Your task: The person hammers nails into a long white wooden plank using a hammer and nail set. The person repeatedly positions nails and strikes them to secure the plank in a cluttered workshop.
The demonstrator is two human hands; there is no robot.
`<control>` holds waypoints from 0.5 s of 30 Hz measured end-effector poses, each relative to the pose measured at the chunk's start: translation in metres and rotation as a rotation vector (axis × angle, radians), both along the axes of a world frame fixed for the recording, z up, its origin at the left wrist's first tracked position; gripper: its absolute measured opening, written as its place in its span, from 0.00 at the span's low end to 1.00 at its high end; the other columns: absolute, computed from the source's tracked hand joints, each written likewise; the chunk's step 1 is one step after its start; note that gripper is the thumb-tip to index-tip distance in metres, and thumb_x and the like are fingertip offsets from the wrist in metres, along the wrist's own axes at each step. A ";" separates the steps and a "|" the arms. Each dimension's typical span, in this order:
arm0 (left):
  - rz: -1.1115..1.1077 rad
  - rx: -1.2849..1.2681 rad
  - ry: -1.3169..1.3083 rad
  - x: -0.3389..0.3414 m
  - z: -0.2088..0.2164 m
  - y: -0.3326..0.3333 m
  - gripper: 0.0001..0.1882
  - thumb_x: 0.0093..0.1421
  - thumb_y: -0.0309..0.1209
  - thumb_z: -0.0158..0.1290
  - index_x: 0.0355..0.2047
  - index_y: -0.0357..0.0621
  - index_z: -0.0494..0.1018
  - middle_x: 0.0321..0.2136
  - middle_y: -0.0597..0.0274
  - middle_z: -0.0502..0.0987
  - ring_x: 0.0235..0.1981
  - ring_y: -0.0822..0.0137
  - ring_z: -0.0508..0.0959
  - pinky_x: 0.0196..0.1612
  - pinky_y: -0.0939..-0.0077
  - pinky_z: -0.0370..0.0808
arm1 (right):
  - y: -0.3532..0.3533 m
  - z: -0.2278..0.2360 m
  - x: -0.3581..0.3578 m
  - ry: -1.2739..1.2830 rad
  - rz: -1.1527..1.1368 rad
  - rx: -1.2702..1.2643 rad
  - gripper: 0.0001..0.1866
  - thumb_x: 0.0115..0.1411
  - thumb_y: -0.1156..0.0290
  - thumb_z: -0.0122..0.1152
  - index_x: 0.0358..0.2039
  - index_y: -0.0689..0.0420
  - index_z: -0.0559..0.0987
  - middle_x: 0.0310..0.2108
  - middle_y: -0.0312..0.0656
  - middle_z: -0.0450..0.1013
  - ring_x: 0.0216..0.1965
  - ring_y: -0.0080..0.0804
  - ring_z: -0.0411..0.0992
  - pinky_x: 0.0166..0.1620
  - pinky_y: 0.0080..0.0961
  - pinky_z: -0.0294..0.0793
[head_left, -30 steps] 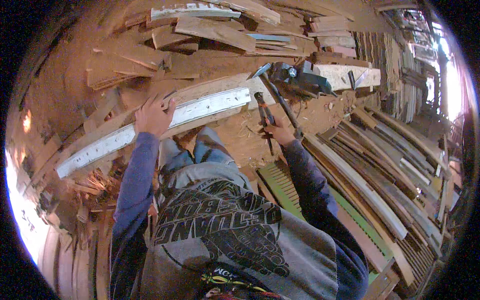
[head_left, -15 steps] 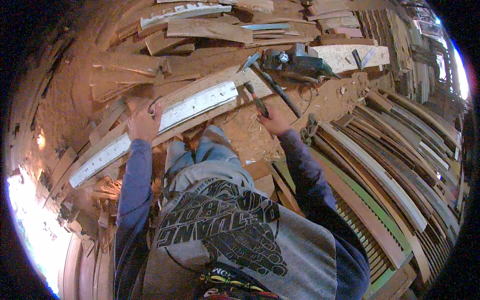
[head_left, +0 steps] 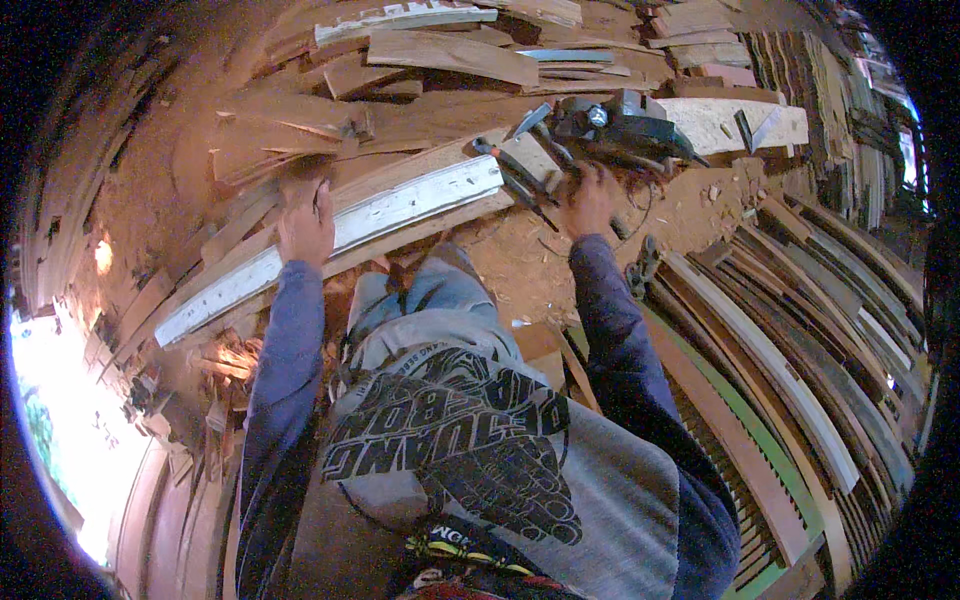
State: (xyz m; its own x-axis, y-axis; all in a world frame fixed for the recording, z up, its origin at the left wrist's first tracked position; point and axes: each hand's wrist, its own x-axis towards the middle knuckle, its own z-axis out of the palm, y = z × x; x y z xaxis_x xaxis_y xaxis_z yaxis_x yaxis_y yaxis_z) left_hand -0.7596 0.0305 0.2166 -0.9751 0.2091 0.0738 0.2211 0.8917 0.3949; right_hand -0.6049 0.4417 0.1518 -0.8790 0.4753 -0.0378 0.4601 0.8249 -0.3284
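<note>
A long white-painted wooden strip (head_left: 420,210) with dark spots lies slantwise on a wider bare board (head_left: 480,208) before me. My left hand (head_left: 308,222) rests at the strip's far edge, thumb and fingers drawn together around something dark and too small to name. My right hand (head_left: 592,200) is closed over the handle of a hammer (head_left: 532,120), whose metal head points away to the left. Just left of that hand, a slim dark tool with an orange part (head_left: 487,147) lies across the board's right end; its kind is unclear.
A black power planer (head_left: 625,125) stands beyond my right hand, its cord (head_left: 655,205) on the dusty ground. A pale board (head_left: 700,122) extends right of it. Stacked strips (head_left: 770,350) fill the right side; loose offcuts (head_left: 450,57) lie at the far side.
My right hand has let go of the slim dark tool, laid it on the board, and moved right onto the hammer's handle. My left hand stays at the white strip.
</note>
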 end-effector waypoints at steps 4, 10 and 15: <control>-0.039 0.113 0.199 -0.002 0.022 0.020 0.16 0.70 0.37 0.45 0.44 0.38 0.76 0.33 0.48 0.82 0.38 0.51 0.82 0.41 0.60 0.78 | 0.028 -0.012 0.006 -0.110 -0.126 0.032 0.24 0.64 0.55 0.58 0.56 0.53 0.70 0.53 0.59 0.69 0.52 0.60 0.69 0.54 0.51 0.69; -0.080 0.780 -0.201 0.006 0.054 0.106 0.14 0.69 0.36 0.50 0.42 0.37 0.76 0.38 0.57 0.83 0.41 0.63 0.82 0.45 0.68 0.77 | 0.032 -0.006 0.019 -0.086 0.089 0.200 0.21 0.67 0.54 0.55 0.53 0.54 0.71 0.47 0.59 0.70 0.46 0.61 0.71 0.47 0.53 0.72; -0.263 0.554 -0.306 0.001 0.065 0.148 0.13 0.66 0.37 0.53 0.40 0.40 0.78 0.36 0.53 0.82 0.38 0.55 0.82 0.45 0.64 0.76 | 0.004 0.024 0.038 -0.027 0.026 -0.089 0.21 0.66 0.59 0.57 0.52 0.60 0.70 0.41 0.54 0.72 0.37 0.52 0.72 0.42 0.45 0.72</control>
State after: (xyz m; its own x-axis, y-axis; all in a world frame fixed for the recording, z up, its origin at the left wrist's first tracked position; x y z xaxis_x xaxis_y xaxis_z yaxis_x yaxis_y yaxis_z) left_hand -0.7581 0.1785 0.2820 -0.8911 0.4526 -0.0328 0.2083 0.4723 0.8565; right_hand -0.5664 0.4455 0.1762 -0.8890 0.4462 -0.1025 0.4487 0.8045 -0.3892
